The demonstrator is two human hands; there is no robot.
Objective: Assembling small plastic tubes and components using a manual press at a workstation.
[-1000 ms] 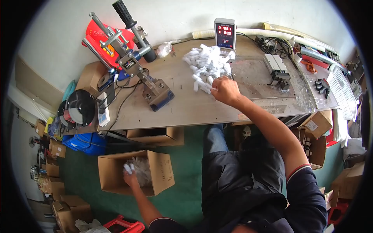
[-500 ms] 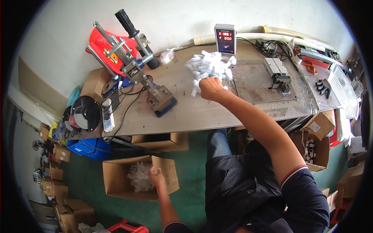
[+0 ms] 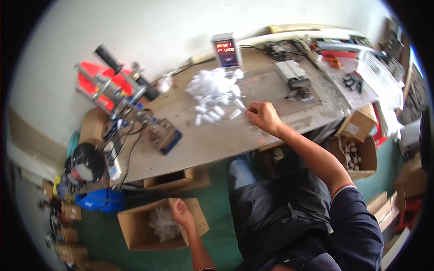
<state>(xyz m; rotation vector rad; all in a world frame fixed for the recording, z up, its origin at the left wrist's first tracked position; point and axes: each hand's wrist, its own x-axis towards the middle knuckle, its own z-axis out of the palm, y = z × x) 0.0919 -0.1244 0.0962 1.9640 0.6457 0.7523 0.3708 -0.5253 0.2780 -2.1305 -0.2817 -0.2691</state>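
Note:
My right hand (image 3: 264,118) is over the front of the workbench, just right of a heap of small white tubes (image 3: 212,86). Its thumb and fingers are pinched together. A blurred slim white tube (image 3: 240,104) reaches to the fingertips and appears held there. Several loose tubes lie on the bench in front of the heap. Low on the left, my left hand (image 3: 183,215) is beside the right flap of an open cardboard box (image 3: 135,226). Its fingers are loosely bent and apart, with nothing visible in them. Translucent white pieces (image 3: 163,224) lie inside that box.
A lever press (image 3: 149,122) stands left on the bench (image 3: 203,144), beside cables and a power strip (image 3: 112,160). Behind the heap is a counter with a red display (image 3: 227,50). A metal fixture (image 3: 294,77) sits right, near a white basket (image 3: 382,81). Another cardboard box (image 3: 361,171) is below.
My right hand has left the heap and come nearer and to the right. Some tubes now lie spread before the heap. My left hand's fingers have loosened by the box flap. The whole view has shifted.

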